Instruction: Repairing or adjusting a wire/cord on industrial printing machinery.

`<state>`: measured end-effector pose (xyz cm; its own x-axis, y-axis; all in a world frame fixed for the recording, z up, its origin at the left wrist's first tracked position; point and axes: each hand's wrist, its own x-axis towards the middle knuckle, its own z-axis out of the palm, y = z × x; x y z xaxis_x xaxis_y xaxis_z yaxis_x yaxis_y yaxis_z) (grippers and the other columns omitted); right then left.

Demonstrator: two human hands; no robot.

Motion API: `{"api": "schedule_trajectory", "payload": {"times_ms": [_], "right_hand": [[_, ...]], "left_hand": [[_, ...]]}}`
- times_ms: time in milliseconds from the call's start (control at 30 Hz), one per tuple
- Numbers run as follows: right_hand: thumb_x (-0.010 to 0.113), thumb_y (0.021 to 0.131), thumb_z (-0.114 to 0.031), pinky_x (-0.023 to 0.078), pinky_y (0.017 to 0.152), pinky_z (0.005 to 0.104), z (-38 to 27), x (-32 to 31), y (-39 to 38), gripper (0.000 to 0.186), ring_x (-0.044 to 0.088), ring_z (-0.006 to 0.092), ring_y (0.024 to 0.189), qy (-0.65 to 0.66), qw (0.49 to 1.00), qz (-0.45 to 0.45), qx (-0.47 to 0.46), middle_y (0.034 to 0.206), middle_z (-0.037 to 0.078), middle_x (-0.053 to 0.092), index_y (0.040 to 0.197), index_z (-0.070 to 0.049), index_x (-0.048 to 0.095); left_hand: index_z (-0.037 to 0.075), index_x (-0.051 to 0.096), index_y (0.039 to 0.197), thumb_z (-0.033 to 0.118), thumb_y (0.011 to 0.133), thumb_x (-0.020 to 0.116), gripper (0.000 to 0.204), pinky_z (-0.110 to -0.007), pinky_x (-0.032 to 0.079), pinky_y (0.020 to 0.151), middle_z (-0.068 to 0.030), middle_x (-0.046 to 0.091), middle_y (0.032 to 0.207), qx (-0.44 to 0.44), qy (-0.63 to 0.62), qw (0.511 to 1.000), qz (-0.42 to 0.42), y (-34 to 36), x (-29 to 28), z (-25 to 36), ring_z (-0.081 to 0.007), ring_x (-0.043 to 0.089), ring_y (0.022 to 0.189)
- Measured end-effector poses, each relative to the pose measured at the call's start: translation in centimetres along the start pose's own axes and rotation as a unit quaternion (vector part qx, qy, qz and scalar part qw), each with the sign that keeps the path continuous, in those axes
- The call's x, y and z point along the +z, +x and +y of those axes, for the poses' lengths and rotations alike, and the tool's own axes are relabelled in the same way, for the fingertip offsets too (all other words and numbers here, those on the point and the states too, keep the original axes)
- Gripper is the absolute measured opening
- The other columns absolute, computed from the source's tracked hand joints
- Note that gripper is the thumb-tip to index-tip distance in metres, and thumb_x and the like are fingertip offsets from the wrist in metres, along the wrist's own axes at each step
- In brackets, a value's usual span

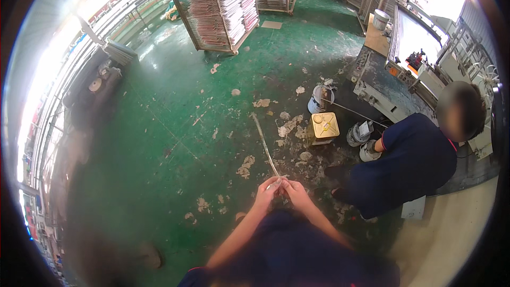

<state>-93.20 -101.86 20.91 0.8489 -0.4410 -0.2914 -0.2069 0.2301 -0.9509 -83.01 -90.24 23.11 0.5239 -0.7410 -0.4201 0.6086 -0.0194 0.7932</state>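
Observation:
Both of my hands are together at the lower middle, in front of my dark blue top. A long, thin, pale stick (264,142) reaches away from them over the floor, slightly bent and a little wider at its far end. My left hand (266,191) is closed around its near end, the fingertips pinched together. Right beside it, my right hand (294,189) is also closed at the same end, its fingers nearly touching the left ones. A small whitish bit (282,177) shows between the fingertips; what it is cannot be made out.
To the right, a co-worker (409,154) in dark blue bends with a hand in a bucket (368,150). A yellow square can (325,127) and a white pail (320,98) stand nearby. A machine table (390,82) lies beyond; a loaded rack (215,10) stands far off on the stained green floor (175,101).

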Motion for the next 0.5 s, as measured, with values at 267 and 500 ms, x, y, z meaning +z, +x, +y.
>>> {"api": "schedule_trajectory", "payload": {"times_ms": [267,500], "right_hand": [[0.051,0.111,-0.03,0.019,0.046,0.0236,-0.8,0.4,-0.2,0.035,0.029,0.0024,0.049,0.118,0.99,-0.041,0.059,0.064,-0.009,0.041,0.085,-0.008,0.06],[0.051,0.11,-0.026,0.045,0.062,0.0283,-5.8,3.1,-3.7,0.034,0.054,0.0091,0.069,-0.078,0.984,0.107,-0.117,0.074,0.001,0.06,0.109,0.003,0.069]], "left_hand": [[0.007,0.073,0.112,0.028,0.104,0.064,0.024,-0.023,0.041,0.067,0.0029,0.064,0.081,0.029,-0.005,1.0,0.002,-0.8,0.2,0.8,-0.0058,0.056,0.075],[0.007,0.072,0.112,0.027,0.105,0.063,0.024,-0.023,0.041,0.068,0.0046,0.062,0.082,0.091,0.054,0.994,0.003,-3.3,2.3,3.3,-0.0056,0.056,0.077]]}}
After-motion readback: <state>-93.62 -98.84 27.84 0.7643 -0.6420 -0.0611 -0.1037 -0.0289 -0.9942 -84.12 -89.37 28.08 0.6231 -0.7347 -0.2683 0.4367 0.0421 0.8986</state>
